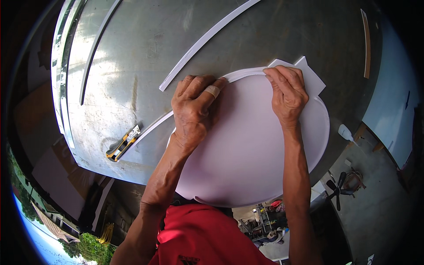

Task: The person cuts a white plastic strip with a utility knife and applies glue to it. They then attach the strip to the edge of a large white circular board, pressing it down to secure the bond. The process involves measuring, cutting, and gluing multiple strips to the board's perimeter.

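A large rounded white panel (247,141) lies on the metal table near my body. Along its far rim runs a thin flexible white strip (245,73), bent to the curve. My left hand (194,108), with a tan bandage round one finger, pinches this strip at the panel's upper left. From under that hand the strip's loose tail trails down to the left, away from the panel. My right hand (289,95) pinches the strip at the panel's upper right, fingertips pressed together. Just behind the right hand sits an angular white offcut (311,77). Both palms are hidden.
A yellow and black utility knife (123,143) lies on the metal table (145,53) at left, by the strip's tail. Another white strip (203,44) lies beyond my hands. A small white bottle (346,132) with a thin nozzle is at the right edge. A black-bladed fan (338,187) stands below.
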